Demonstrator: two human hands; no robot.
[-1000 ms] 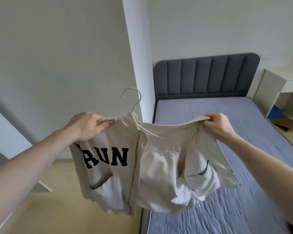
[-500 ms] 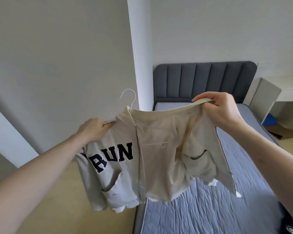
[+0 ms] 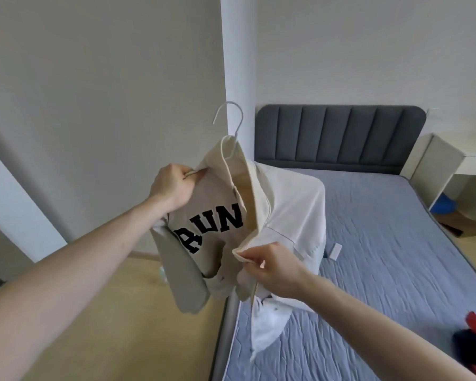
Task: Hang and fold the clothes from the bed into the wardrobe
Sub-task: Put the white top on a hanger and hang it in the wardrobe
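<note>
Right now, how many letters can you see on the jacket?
3 whole letters, U and N and a partly creased R before them, in dark print on the jacket front, below the left hand. More may be hidden in the folds.

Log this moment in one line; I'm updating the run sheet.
left hand: grips cream RUN jacket shoulder | right hand: pinches front edge | white wire hanger: inside jacket | unhung

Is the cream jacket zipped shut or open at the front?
Open. The jacket front edges part below the collar, and the right hand pinches one loose edge while the left hand grips the shoulder.
</note>
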